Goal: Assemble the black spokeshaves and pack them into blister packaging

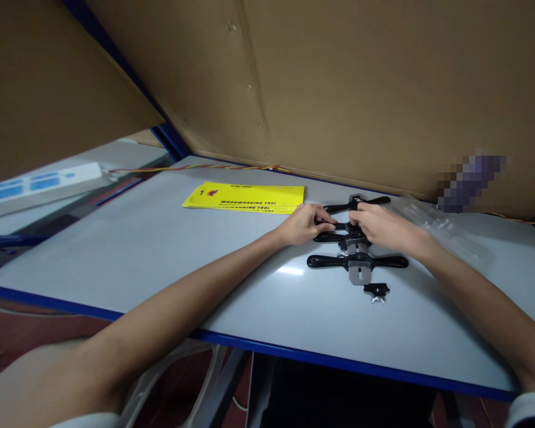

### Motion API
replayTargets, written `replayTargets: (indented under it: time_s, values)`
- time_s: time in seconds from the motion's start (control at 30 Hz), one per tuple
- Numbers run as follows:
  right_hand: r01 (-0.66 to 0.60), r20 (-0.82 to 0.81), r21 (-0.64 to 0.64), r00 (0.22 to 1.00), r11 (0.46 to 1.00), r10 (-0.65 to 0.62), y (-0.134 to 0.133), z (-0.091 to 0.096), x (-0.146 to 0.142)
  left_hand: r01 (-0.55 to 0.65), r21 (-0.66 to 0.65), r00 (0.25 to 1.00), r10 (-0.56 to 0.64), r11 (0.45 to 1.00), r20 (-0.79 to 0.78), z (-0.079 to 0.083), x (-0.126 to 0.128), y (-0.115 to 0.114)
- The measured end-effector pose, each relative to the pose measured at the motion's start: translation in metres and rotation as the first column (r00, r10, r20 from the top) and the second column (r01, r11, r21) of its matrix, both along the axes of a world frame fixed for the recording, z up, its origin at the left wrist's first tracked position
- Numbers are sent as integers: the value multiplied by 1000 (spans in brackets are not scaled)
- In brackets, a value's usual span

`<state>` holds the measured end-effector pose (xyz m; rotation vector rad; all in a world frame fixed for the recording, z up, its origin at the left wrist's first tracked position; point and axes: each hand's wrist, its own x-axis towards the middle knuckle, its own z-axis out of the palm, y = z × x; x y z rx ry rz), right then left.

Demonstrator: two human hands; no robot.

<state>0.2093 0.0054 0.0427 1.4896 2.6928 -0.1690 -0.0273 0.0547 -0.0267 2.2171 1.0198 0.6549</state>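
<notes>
Several black spokeshaves lie in a column on the right half of the table. With thumb and fingers closed, my left hand (304, 224) grips the left handle of a spokeshave (340, 226) in the middle of the column. My right hand (377, 224) is closed at the centre of that same tool, and its fingers hide what they touch there. Farther back lies another spokeshave (336, 208). The nearest spokeshave (327, 261) has a grey slotted blade (360, 274) at its middle. In front of it rests a loose black cap with a silver wing nut (377, 291).
Yellow printed cards (254, 196) are stacked left of my hands on the white table (196, 255). Clear plastic packaging (450, 232) lies to the right, near a blurred purple patch. Brown board walls stand behind. A power strip (44, 183) and twisted wires (196, 167) are at the left and back.
</notes>
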Motion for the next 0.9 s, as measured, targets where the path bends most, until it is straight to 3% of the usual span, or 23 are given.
replayTargets:
  time_s: [0.07, 0.13, 0.23, 0.37, 0.53, 0.67, 0.8, 0.9]
  values:
    - [-36, -21, 40, 999, 999, 37, -1, 2, 0, 4, -4, 1000, -4, 1000, -5, 0, 0, 0]
    - [36, -25, 62, 999, 997, -34, -3, 4, -1, 9, -11, 1000, -9, 1000, -8, 1, 0, 0]
    - [108, 18, -22, 994, 994, -108, -5, 7, -2, 4, -10, 1000, -4, 1000, -6, 2, 0, -1]
    - [28, -1, -47, 1000, 998, -28, -4, 2, 1, 0, 5, 1000, 0, 1000, 1, 3, -1, -2]
    - [79, -38, -17, 996, 997, -80, -1, -1, 0, 1, -4, 1000, -1, 1000, 1, 2, -1, -1]
    - [-33, -57, 46, 998, 998, 35, -1, 5, -4, -14, 7, 1000, 14, 1000, -5, 3, 1, -2]
    - [130, 38, 47, 991, 990, -132, -3, 9, -4, -4, -6, 1000, 4, 1000, -11, 3, 1, -2]
    - [68, 50, -14, 996, 998, -67, -2, 9, -2, -7, -4, 1000, 7, 1000, -11, 3, 1, -1]
